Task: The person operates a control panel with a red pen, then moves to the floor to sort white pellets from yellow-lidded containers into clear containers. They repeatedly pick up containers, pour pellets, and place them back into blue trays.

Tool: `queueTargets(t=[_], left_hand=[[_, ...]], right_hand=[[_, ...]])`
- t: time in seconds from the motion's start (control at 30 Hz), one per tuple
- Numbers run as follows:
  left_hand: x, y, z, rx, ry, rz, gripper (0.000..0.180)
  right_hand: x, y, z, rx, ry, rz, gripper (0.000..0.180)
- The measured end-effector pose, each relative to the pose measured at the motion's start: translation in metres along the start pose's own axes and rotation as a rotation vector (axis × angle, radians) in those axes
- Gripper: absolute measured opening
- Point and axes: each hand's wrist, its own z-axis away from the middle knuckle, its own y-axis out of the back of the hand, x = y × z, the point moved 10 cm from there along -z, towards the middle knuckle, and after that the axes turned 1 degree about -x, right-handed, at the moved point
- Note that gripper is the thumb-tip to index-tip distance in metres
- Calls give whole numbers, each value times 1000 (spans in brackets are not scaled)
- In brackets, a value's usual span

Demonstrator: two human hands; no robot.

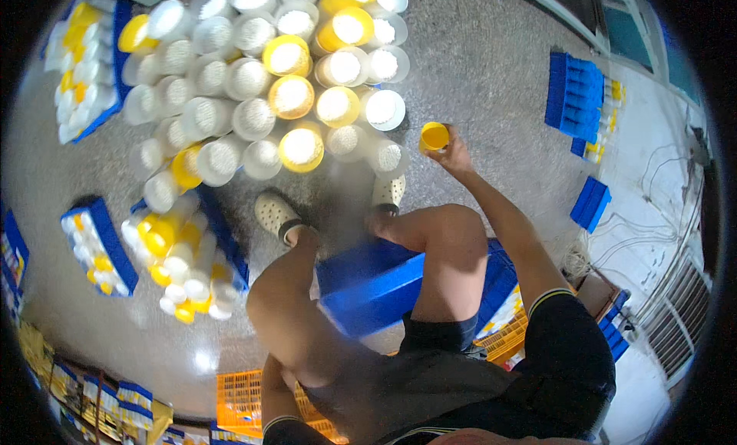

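My right hand (456, 151) is stretched out to the right of the tall stacks, its fingers closed around a yellow cup (434, 136) whose round open mouth faces up. To its left stand many white, translucent and yellow cups (253, 119) in close rows, seen from above. The nearest of these is a translucent white cup (390, 159) just left of the held one. My left forearm (278, 391) passes behind my bent leg, and the left hand is hidden there.
Between my legs sits a blue crate (368, 285). More white and yellow cups lie in a heap (180, 253) by a blue crate at left. An orange basket (238, 395) is beside me. Blue crates (576, 95) stand along the right wall, with loose cables (641, 234) nearby.
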Motion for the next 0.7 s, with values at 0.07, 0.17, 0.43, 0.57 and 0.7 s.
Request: queueTargets(t=[0.07,0.17,0.43,0.57,0.7], left_hand=[[-13,-3,-31,-4,33,165,36],[-30,-2,-70,-4,113,520,36],[-45,25,-132,-55,203,1371,36],[-44,47,-150,-110,194,1518,37],[-35,64,-160,-174,127,1592,38]], right_hand=[[8,-32,-24,-4,86,-85,75],[13,-63,-40,46,185,-46,75],[31,-110,-38,85,110,-179,81],[33,-120,-33,109,80,-207,82],[29,-125,-37,208,157,-185,87]])
